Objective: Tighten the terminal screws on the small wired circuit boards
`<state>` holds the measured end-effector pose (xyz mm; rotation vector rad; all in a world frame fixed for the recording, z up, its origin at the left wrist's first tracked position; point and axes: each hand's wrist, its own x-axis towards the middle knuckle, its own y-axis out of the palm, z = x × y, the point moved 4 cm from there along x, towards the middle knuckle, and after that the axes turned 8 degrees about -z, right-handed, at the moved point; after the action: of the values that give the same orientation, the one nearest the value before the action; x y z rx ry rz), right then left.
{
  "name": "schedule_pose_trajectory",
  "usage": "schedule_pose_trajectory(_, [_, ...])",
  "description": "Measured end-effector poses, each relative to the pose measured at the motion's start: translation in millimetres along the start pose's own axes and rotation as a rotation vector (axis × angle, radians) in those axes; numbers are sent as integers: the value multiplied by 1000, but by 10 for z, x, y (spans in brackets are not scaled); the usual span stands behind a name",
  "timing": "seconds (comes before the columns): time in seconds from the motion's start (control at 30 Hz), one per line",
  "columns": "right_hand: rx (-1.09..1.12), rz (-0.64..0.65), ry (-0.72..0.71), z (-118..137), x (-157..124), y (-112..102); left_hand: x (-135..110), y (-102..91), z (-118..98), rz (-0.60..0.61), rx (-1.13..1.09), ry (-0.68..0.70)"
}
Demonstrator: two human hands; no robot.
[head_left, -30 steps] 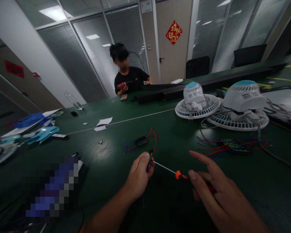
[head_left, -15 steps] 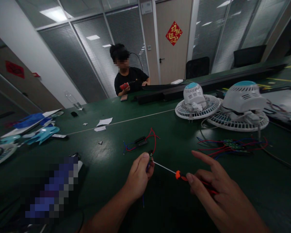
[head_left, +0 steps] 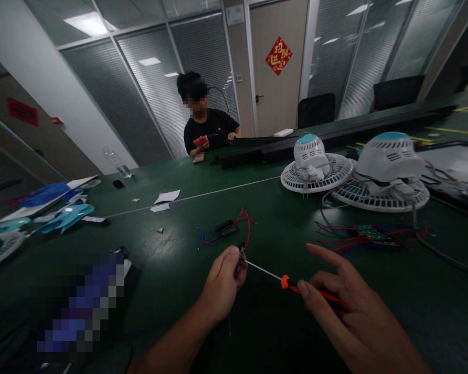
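The left hand, lower centre of the frame, has its thumb closed against the fingers, pinching a small circuit board. The grip appears intended to steady the board at the screwdriver tip. A red wire rises beside it; a blue wire hangs below the hand.

The right hand, lower right, has thumb and curled fingers closed on the handle of a screwdriver; the index finger is extended clear of it, suggesting a light, guiding hold. The shaft slants up-left to the board; whether the tip bears on a screw cannot be determined.

A wired dark module lies above the left hand, and wired green boards lie right of centre, apparently set aside within reach. Two fan heads rest grille-down at upper right, presumably for stability.

Compared with one second earlier, the board and screwdriver remain together; more of the red handle shows beneath the right thumb. At upper centre, the co-worker's red power tool is now lower.
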<state>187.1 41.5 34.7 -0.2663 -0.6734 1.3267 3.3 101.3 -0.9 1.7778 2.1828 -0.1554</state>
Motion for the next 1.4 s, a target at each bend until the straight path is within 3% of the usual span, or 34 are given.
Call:
schedule_pose_trajectory(0.3, [-8, 18, 13, 20, -8, 2, -15, 3, -13, -13, -2, -3])
schedule_pose_trajectory(0.47, [-30, -43, -29, 30, 1, -33, 2, -7, 2, -23, -20, 9])
schedule_pose_trajectory(0.67, [9, -98, 23, 57, -1, -48, 8, -10, 17, -8, -13, 16])
schedule_pose_trajectory(0.93, [-41, 38, 81, 5, -8, 9, -16, 13, -19, 23, -19, 7])
schedule_pose_trajectory(1.4, [-27, 74, 65, -22, 3, 55, -14, -3, 3, 3, -12, -17])
